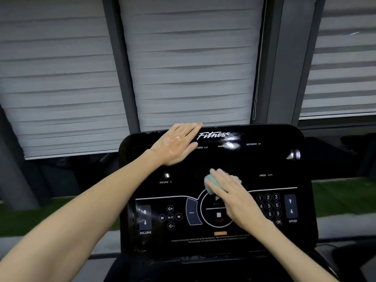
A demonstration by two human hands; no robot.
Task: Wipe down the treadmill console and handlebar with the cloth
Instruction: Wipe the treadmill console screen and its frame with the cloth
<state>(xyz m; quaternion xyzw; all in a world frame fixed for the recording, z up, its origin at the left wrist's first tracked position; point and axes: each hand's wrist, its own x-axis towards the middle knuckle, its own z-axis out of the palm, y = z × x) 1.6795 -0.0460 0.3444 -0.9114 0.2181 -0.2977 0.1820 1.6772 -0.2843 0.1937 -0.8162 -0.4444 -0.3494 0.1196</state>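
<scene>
The glossy black treadmill console fills the lower middle of the head view, with white button markings and a "Fitness" logo at its top. My left hand lies flat with straight fingers on the console's upper left, near the top edge. My right hand presses a small pale green cloth against the panel just above the round start/stop ring. Most of the cloth is hidden under my fingers. The handlebar is not in view.
Grey slatted blinds and dark window frames stand behind the console, with a blind cord hanging at the right. Green flooring shows on both sides. A number keypad sits beside my right hand.
</scene>
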